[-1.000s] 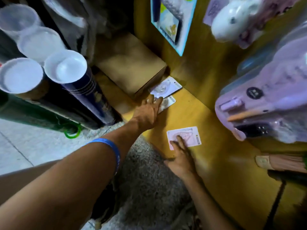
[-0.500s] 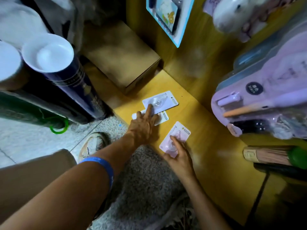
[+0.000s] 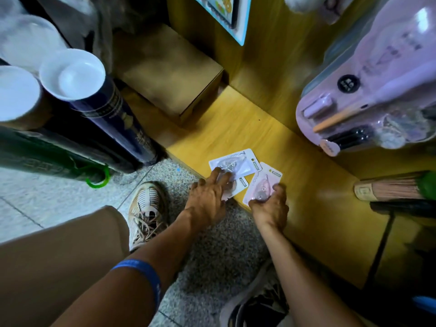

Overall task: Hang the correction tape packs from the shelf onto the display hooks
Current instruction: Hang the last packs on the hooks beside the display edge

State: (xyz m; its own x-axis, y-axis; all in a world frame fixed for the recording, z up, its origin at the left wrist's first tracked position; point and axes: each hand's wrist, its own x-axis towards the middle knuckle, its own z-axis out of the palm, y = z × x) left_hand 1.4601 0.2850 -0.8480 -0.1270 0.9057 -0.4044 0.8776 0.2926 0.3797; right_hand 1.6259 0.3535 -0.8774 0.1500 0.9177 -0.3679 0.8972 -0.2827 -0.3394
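Note:
Three correction tape packs lie close together at the front edge of the low yellow shelf (image 3: 313, 185). My left hand (image 3: 207, 199) presses its spread fingers on a white pack (image 3: 238, 162) and on a second white pack (image 3: 238, 185) partly under it. Just to the right, my right hand (image 3: 271, 208) pinches the lower end of a pink pack (image 3: 263, 182), which overhangs the shelf edge. No display hooks show plainly.
A cardboard box (image 3: 169, 74) stands at the shelf's back left. Dark tubes with white caps (image 3: 73, 74) lean at left. A lilac stationery set (image 3: 377, 90) hangs at right, and a bundle of sticks (image 3: 389, 188) lies below it. My shoes are on the speckled floor.
My left hand dragged the two white packs toward the shelf's front edge. My right hand pulled the pink pack to the edge and took hold of it. The view tilted down.

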